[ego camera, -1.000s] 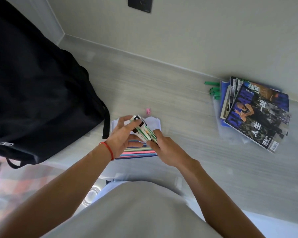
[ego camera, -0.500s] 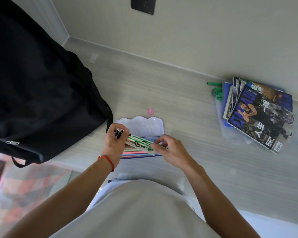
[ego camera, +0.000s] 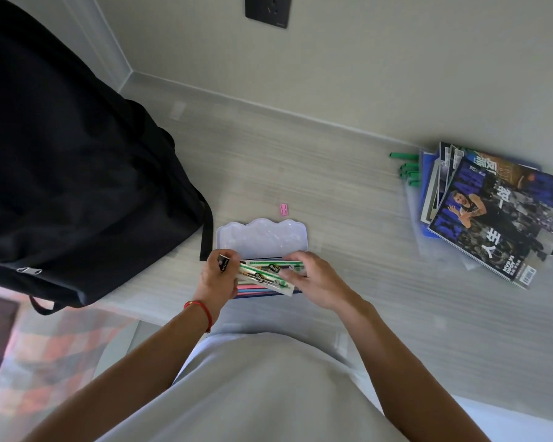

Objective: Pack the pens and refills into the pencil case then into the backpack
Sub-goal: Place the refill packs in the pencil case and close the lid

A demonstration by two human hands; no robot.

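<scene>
Refill packets (ego camera: 266,276) lie slanted over the open pencil case (ego camera: 262,237); left hand (ego camera: 219,277) grips one end, right hand (ego camera: 313,282) pinches the other, probably to press them flat inside.

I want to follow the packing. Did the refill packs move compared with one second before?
Yes. The refill packs, held by both hands, have come down from above the lid of the pencil case, toward the person, onto its open tray.
</scene>
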